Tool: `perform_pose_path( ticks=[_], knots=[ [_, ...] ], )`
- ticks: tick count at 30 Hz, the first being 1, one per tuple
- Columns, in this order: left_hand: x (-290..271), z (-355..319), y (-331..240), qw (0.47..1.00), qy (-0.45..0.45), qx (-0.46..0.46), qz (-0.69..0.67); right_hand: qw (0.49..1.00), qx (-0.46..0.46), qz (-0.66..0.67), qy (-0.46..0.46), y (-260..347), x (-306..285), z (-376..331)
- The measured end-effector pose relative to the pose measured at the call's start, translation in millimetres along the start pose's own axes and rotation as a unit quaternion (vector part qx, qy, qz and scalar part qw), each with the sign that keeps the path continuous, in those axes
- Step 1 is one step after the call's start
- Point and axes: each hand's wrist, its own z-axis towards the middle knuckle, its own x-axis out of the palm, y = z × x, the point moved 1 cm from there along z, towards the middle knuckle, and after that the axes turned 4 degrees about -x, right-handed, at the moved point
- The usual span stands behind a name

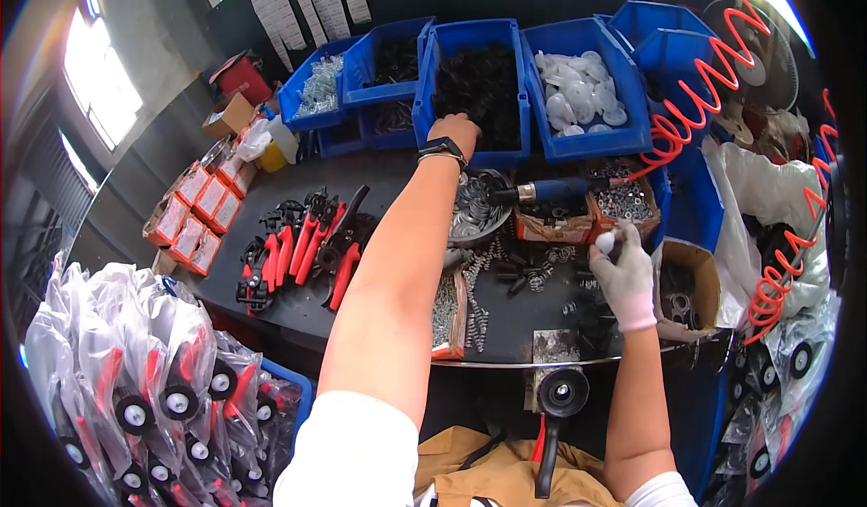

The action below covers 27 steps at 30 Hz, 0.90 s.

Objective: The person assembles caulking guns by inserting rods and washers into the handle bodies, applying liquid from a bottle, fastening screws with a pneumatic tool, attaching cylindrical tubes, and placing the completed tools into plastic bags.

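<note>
My bare left hand (pixel 459 131), with a dark band at its wrist, reaches over the front of a blue bin (pixel 502 157) filled with small black parts (pixel 488 78). Its fingertips are hidden among them. On the right, my gloved right hand (pixel 629 281) pinches a small white round plastic piece (pixel 605 241) between thumb and fingers, above the bench. At the bench's front edge, below and between my arms, sits a black round-headed tool (pixel 562 391) with a black handle and a red part, pointing toward me.
An air screwdriver (pixel 546 191) with a red coiled hose (pixel 673 137) lies across a bowl of washers (pixel 474 218) and cardboard boxes of hardware. Red-and-black handled tools (pixel 302 250) lie left. Another blue bin holds white caps (pixel 578 87). Bagged tools (pixel 153 390) fill a crate at lower left.
</note>
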Motion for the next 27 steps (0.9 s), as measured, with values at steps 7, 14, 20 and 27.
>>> perform_pose_path(
  ticks=[7,14,20,27],
  knots=[
    [-32.3,-19.5,-9.4,0.858,-0.084,-0.143,-0.487,0.903,0.145,0.401,0.048,22.2,-30.2,-37.5],
    [-99.3,-167.2,-70.4,0.501,-0.112,-0.135,-0.848,0.957,0.082,0.266,0.085,24.1,-36.4,-76.1],
    [-99.7,-331.4,-170.7,0.433,0.161,-0.197,-0.865,0.990,-0.083,0.097,0.056,45.2,-53.3,-98.5],
    [-94.3,-368.9,-194.6,0.688,0.053,-0.098,-0.717,0.925,-0.366,-0.059,-0.079,50.9,-67.1,-120.9]
  ],
)
